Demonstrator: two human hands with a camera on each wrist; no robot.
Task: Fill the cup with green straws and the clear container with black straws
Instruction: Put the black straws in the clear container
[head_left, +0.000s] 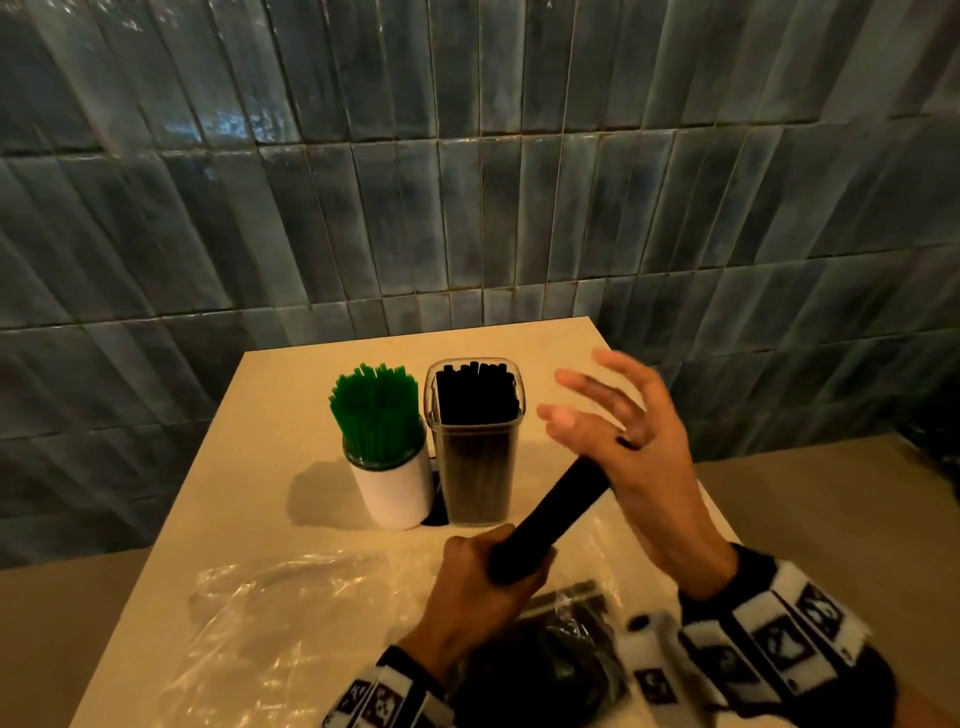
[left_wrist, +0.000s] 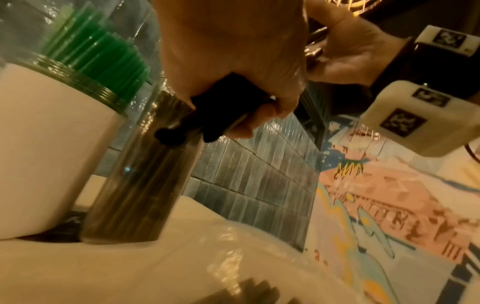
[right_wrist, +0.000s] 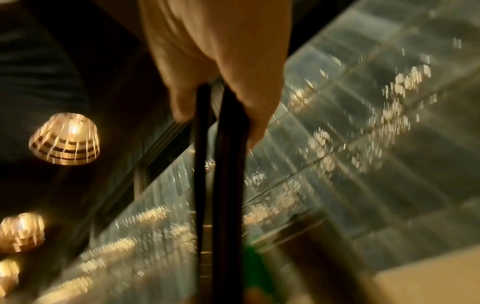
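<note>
A white cup (head_left: 395, 493) (left_wrist: 46, 133) packed with green straws (head_left: 374, 410) (left_wrist: 98, 53) stands on the beige table (head_left: 280, 405). Touching its right side is the clear container (head_left: 475, 467) (left_wrist: 140, 185), nearly full of black straws (head_left: 475, 395). My left hand (head_left: 483, 587) (left_wrist: 233, 51) grips the lower end of a loose bundle of black straws (head_left: 550, 514) (left_wrist: 221, 111), tilted up to the right in front of the container. My right hand (head_left: 623, 441) (right_wrist: 221, 51) meets the bundle's (right_wrist: 228, 164) upper end, which sits between thumb and a finger. Its other fingers are spread straight.
A crumpled clear plastic bag (head_left: 270, 623) lies on the table's near left. Under my wrists lies a wrapper with more black straws (head_left: 566, 618). A dark round opening (head_left: 439, 512) shows at the foot of the cup and container. A tiled wall (head_left: 467, 182) rises behind.
</note>
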